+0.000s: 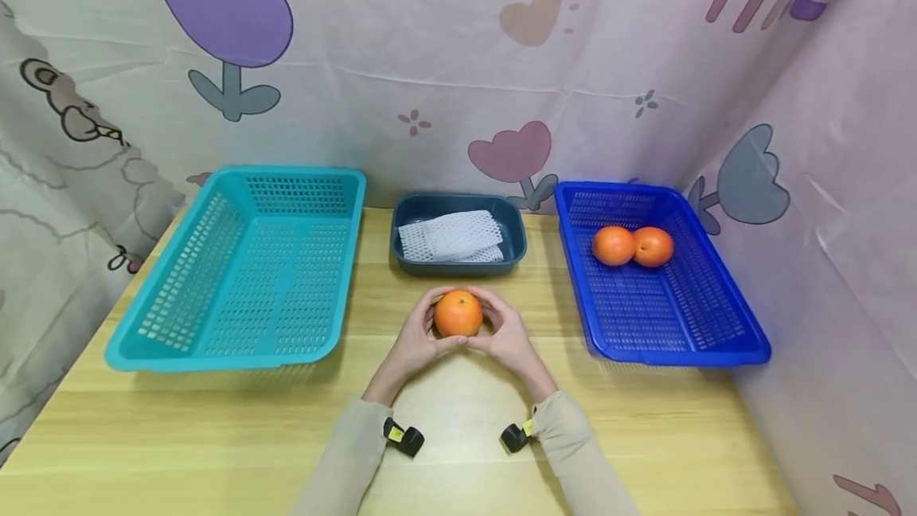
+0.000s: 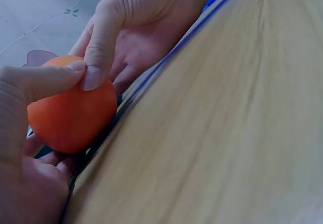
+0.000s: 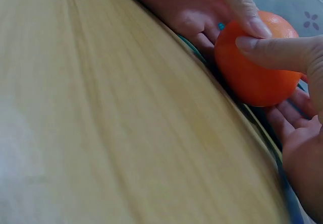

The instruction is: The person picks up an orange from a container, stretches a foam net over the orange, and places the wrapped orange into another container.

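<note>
Pinching from both sides, the left hand [image 1: 414, 338] and right hand [image 1: 512, 336], equally near, hold the round orange fruit [image 1: 458, 314] between them, just this side of the dark-blue plastic tray [image 1: 462, 268].

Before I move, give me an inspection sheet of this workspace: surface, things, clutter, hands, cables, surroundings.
Surface: table, pale wood grain.
Things: orange fruit between the hands; two more fruits, side by side in the blue basket; white netting in the dark tray; teal basket at left.
Clutter: nothing seen.
Hands: left hand and right hand hold one fruit together, thumbs meeting on it.
Cables: nothing seen.
Surroundings: printed cloth behind and on both sides.
</note>
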Demonstrator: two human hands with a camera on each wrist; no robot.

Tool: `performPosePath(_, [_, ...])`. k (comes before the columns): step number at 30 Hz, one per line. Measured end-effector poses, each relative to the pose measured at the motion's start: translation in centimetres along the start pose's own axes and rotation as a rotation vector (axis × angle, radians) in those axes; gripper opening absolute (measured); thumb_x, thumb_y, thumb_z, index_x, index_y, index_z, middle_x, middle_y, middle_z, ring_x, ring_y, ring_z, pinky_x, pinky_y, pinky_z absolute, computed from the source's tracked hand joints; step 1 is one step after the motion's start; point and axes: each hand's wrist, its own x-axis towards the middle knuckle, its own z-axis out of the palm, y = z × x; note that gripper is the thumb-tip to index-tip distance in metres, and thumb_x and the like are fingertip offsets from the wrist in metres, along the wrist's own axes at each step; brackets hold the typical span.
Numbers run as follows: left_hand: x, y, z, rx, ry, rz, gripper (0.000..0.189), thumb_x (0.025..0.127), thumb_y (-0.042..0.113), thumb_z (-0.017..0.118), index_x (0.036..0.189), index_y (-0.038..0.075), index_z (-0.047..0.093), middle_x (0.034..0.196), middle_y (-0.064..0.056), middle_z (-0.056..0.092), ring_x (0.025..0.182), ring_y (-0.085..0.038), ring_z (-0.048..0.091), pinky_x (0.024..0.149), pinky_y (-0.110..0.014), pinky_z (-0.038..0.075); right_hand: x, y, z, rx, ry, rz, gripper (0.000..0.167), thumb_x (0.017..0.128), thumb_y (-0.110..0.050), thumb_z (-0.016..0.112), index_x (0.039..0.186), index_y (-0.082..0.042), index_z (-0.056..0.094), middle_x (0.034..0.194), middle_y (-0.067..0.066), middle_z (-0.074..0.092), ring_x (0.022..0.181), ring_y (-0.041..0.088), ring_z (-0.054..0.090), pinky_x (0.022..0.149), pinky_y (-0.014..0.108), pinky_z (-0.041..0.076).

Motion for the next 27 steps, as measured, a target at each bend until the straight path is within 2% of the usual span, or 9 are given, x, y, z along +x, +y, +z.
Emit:
performPosePath(2, [-0.3,0.9,-0.1,0.037,-0.003,0.014,0.078,0.072,-0.006,0.085,0.139,-0.006,0.045,0.138,-0.022,0.051,0.129,-0.033,0.048,0.112,-0.05,0.034,-0.1,-0.7,0.2,0.008,-0.022,0.045,0.082,0.069,0.018,0.079,0.142,0.01,0.043,0.141,0.028,0.049,0.124,0.03,0.052,0.107,0.038,0.042])
performPosePath(6, [-0.5,1.5,-0.4,0.065,-0.013,0.041,0.076,0.071,-0.007,0.085,0.136,-0.008,0.045,0.136,-0.023,0.053,0.13,-0.035,0.048,0.112,-0.05,0.035,-0.2,-1.7,0.3,0.018,-0.046,0.097,0.081,0.072,0.016,0.078,0.144,0.008,0.042,0.138,0.027,0.052,0.122,0.021,0.053,0.104,0.036,0.044])
performPosePath(14, [-0.2,1.2,-0.9,0.057,-0.047,0.041,0.076,0.071,-0.008,0.085,0.134,-0.007,0.042,0.135,-0.023,0.051,0.13,-0.036,0.048,0.112,-0.052,0.033,0.1,-1.6,0.3,-0.007,-0.055,0.083,0.081,0.07,0.012,0.083,0.141,0.004,0.046,0.136,0.022,0.055,0.124,0.024,0.053,0.104,0.037,0.044])
performPosePath(19, [0.0,0.9,-1.0,0.067,-0.039,0.054,0.078,0.07,-0.008,0.085,0.134,-0.007,0.041,0.134,-0.023,0.051,0.131,-0.038,0.047,0.111,-0.056,0.034,0.4,-1.7,0.2,0.005,-0.046,0.092,0.08,0.069,0.014,0.082,0.141,0.004,0.047,0.137,0.022,0.054,0.126,0.025,0.051,0.105,0.039,0.043])
performPosePath(27, [-0.2,0.7,-0.5,0.105,-0.039,0.069,0.084,0.071,-0.001,0.087,0.143,-0.003,0.044,0.138,-0.02,0.051,0.127,-0.033,0.05,0.109,-0.049,0.039,0.1,-1.6,0.0,0.02,-0.057,0.114,0.081,0.069,0.016,0.08,0.141,0.006,0.045,0.14,0.024,0.051,0.125,0.023,0.051,0.104,0.034,0.043])
